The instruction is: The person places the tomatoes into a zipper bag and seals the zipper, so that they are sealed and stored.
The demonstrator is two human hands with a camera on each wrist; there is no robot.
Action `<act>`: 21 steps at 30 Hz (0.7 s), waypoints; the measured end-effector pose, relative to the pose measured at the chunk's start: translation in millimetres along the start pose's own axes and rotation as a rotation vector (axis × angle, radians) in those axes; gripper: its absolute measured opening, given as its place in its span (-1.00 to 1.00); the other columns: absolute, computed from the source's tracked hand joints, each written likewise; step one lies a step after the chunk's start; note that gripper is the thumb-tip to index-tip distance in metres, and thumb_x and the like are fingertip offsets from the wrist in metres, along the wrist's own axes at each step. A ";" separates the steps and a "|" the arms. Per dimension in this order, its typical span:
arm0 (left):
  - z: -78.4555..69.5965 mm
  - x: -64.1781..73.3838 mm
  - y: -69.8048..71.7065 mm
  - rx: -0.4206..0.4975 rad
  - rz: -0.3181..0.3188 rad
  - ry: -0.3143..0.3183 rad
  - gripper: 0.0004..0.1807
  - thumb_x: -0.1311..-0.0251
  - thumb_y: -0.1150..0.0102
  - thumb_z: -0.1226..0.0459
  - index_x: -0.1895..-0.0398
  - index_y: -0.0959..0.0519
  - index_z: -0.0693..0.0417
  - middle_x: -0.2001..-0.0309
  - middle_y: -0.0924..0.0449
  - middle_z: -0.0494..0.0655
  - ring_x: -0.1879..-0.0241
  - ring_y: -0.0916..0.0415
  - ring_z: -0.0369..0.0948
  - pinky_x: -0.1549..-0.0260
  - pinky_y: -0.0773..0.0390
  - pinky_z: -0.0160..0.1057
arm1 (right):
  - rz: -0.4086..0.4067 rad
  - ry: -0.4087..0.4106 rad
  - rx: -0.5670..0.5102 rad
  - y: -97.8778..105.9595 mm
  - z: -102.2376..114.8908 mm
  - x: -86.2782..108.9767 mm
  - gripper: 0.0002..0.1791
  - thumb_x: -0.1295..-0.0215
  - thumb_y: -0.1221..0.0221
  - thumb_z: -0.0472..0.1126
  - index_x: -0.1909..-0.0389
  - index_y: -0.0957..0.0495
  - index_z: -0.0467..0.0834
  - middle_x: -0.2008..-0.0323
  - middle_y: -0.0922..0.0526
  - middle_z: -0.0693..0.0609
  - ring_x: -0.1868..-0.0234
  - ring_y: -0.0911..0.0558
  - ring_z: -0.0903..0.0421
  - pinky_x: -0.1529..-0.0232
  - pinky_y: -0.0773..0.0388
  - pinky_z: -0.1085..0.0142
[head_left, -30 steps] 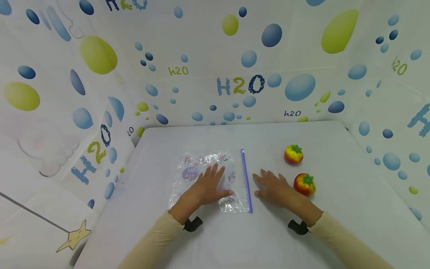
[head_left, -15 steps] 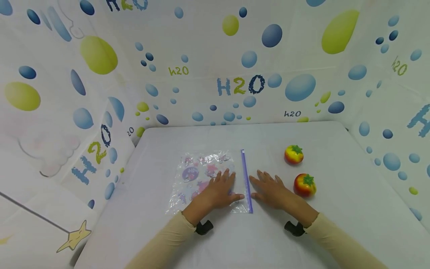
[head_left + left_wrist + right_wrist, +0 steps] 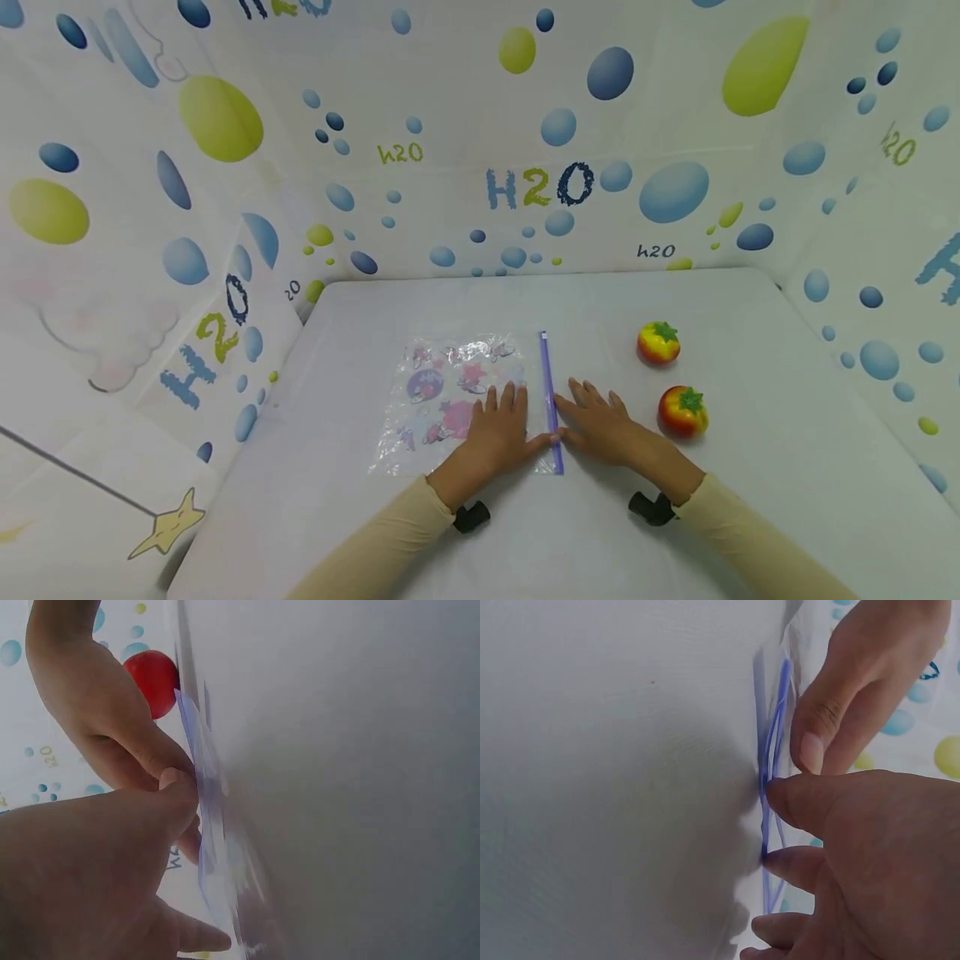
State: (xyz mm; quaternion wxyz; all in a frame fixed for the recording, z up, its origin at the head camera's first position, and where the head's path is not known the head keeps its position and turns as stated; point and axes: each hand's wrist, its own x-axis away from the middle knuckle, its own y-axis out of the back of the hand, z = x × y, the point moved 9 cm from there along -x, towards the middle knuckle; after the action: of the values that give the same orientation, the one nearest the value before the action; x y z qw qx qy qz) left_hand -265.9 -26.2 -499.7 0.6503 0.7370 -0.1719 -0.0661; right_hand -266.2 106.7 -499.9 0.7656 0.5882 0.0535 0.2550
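Behind the fingers, nearest of all, cream sleeves, with a black wrist camera under the left cuff and a second black camera under the right. Just ahead, the left hand, palm down on a clear plastic bag, fingers straight and a little spread, thumb stretched sideways to the purple zip strip. Opposite, the right hand, fingers slightly bent and a little apart, thumb and first fingertip touching the strip from the other side. Pinch or mere touch there: impossible to tell. Thumbs close together at the strip; purple lines parted by a narrow gap beside the right fingertips, in the right wrist view. Under the left fingers and out to their left, the rest of the bag, flat on the white table, printed with pink stars and a purple oval. Right of the right fingers, a red-and-yellow fruit with a green leafy top. Farther ahead and to the right of the same fingertips, a yellower fruit. Well beyond all fingertips, a white wall with blue and green spots and "H2O" lettering.
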 end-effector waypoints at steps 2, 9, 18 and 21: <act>-2.2 -0.3 1.0 -0.001 -0.005 0.010 0.15 -0.33 0.07 -0.50 -0.64 -0.19 0.21 -0.61 -0.21 0.25 -0.55 -0.19 0.33 -0.42 -0.33 0.29 | -0.001 -0.001 -0.004 -0.7 -0.4 -0.3 -0.29 -0.58 -0.14 0.11 -0.61 -0.29 -0.10 -0.65 -0.08 -0.33 -0.64 -0.06 -0.41 -0.47 0.02 -0.51; -4.6 1.7 1.5 0.005 -0.012 0.029 0.16 -0.32 0.03 -0.49 -0.63 -0.20 0.24 -0.60 -0.21 0.28 -0.54 -0.18 0.36 -0.40 -0.35 0.33 | 0.002 -0.003 -0.022 -0.9 -0.2 -1.4 -0.29 -0.59 -0.14 0.11 -0.61 -0.29 -0.10 -0.65 -0.06 -0.34 -0.64 -0.03 -0.43 -0.46 0.08 -0.54; -6.5 0.4 2.5 -0.007 -0.037 0.010 0.12 -0.35 -0.01 -0.44 -0.63 -0.19 0.24 -0.59 -0.21 0.29 -0.53 -0.19 0.38 -0.40 -0.34 0.35 | -0.007 -0.001 -0.012 0.6 -2.9 -6.8 -0.29 -0.55 -0.18 0.09 -0.60 -0.31 -0.09 -0.65 -0.07 -0.33 -0.64 -0.01 -0.44 -0.44 0.08 -0.56; -6.0 0.5 2.6 0.003 -0.025 0.016 0.12 -0.35 -0.02 -0.44 -0.64 -0.18 0.24 -0.59 -0.21 0.29 -0.54 -0.18 0.37 -0.40 -0.33 0.35 | -0.001 -0.004 -0.014 -0.4 -4.5 -8.1 -0.27 -0.53 -0.21 0.10 -0.60 -0.31 -0.06 -0.65 -0.06 -0.33 -0.65 0.01 -0.44 -0.45 0.11 -0.55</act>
State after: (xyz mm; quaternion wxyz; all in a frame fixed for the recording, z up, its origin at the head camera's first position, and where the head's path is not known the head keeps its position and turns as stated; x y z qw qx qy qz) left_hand -264.0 -21.0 -496.3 0.6497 0.7405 -0.1576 -0.0679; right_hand -274.7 107.0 -503.4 0.7701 0.5832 0.0504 0.2536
